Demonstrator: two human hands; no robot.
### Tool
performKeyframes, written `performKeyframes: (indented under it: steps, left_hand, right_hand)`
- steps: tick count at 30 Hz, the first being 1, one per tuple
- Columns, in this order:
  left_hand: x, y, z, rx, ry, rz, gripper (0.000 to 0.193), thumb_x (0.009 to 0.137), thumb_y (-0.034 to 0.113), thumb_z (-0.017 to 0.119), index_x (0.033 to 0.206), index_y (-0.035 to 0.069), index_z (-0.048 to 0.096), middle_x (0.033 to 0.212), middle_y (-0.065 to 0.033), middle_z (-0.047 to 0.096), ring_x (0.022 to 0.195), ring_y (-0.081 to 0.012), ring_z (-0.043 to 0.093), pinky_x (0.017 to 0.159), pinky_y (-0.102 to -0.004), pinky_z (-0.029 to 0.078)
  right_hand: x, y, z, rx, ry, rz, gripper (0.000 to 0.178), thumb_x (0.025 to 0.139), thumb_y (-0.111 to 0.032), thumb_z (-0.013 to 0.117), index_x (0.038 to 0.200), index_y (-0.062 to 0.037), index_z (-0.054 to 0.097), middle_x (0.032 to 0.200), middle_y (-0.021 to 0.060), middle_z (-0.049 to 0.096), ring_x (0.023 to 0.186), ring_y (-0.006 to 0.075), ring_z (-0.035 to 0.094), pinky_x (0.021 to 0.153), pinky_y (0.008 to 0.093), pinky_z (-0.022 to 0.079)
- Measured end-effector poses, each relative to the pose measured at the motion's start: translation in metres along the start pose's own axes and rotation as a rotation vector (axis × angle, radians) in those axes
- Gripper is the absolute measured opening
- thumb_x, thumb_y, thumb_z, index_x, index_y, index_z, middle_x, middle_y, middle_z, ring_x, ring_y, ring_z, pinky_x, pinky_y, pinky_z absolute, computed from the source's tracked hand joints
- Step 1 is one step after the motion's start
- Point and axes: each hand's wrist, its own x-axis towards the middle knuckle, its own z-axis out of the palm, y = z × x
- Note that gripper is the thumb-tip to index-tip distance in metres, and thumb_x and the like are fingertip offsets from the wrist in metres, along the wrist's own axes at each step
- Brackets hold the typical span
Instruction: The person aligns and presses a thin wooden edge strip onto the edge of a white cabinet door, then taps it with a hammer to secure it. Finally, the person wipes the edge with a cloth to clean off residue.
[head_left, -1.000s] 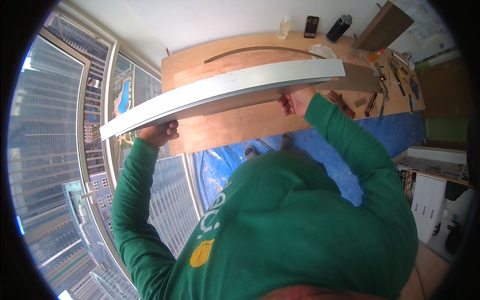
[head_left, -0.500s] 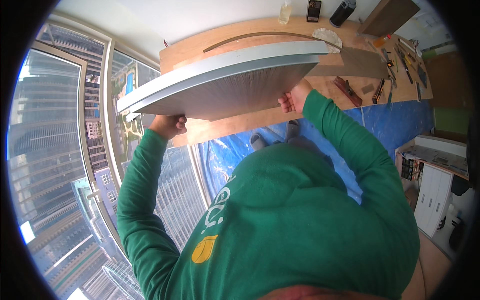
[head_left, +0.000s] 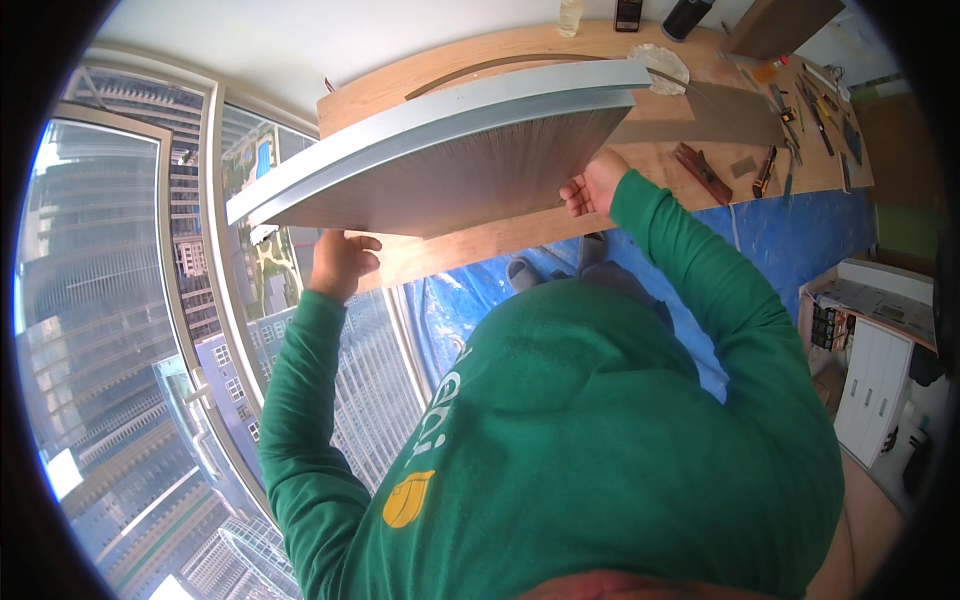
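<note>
While both hands, left (head_left: 343, 262) and right (head_left: 594, 186), grip the wood-grain panel (head_left: 450, 175), it hangs tilted above the desk (head_left: 470, 245), not yet set down.

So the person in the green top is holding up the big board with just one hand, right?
Not quite. The head view shows both hands under the board: the left hand near its left end and the right hand near its right end. The rest is right: the top is green, and the board is big and lifted above the workbench.
</note>
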Motion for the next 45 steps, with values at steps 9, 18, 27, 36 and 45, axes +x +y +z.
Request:
performKeyframes:
  steps: [9,18,27,36,45]
  left_hand:
    - [-0.107,-0.042,0.089,0.648,-0.305,0.423,0.035,0.112,0.026,0.055,0.101,-0.006,0.068,0.088,-0.0145,0.077,0.092,-0.0235,0.074,0.094,-0.036,0.054]
    - [-0.165,0.184,0.183,1.003,0.061,1.714,0.031,0.096,0.005,0.066,0.126,-0.003,0.066,0.122,-0.022,0.072,0.112,-0.0387,0.07,0.103,-0.0483,0.052]
    - [-0.156,0.148,0.263,1.336,0.001,1.623,0.076,0.093,0.039,0.072,0.155,0.002,0.047,0.161,-0.0175,0.047,0.147,-0.0347,0.046,0.123,-0.0522,0.033]
    - [-0.146,0.126,0.272,1.337,0.191,1.704,0.073,0.091,0.037,0.073,0.149,-0.001,0.051,0.151,-0.0207,0.054,0.138,-0.0363,0.053,0.118,-0.0516,0.039]
    - [-0.17,0.127,0.115,1.548,0.425,1.344,0.079,0.095,0.055,0.068,0.153,0.004,0.05,0.156,-0.0169,0.053,0.147,-0.0376,0.046,0.123,-0.0518,0.034]
  right_hand:
    - [-0.005,0.012,0.005,0.017,-0.028,-0.054,0.045,0.101,-0.047,0.046,0.106,-0.0071,0.067,0.072,0.0108,0.066,0.055,0.0234,0.064,0.056,0.0403,0.057]
    - [-0.008,0.011,0.0,0.023,-0.023,-0.086,0.053,0.104,-0.051,0.04,0.105,-0.0044,0.066,0.072,0.0141,0.066,0.057,0.0255,0.065,0.057,0.0407,0.058]
    - [-0.014,0.019,-0.046,-0.36,-0.029,-0.442,0.047,0.104,-0.046,0.053,0.114,-0.0017,0.064,0.081,0.0171,0.069,0.062,0.0263,0.068,0.061,0.043,0.059]
    - [-0.094,-0.009,-0.005,-0.791,0.1,-1.068,0.032,0.096,-0.012,0.073,0.124,0.0031,0.069,0.104,0.0118,0.076,0.098,0.0238,0.072,0.091,0.0362,0.056]
    - [-0.073,-0.01,-0.014,-0.578,-0.088,-0.831,0.033,0.096,-0.016,0.079,0.12,0.0067,0.071,0.111,0.0108,0.077,0.1,0.0138,0.069,0.09,0.0321,0.056]
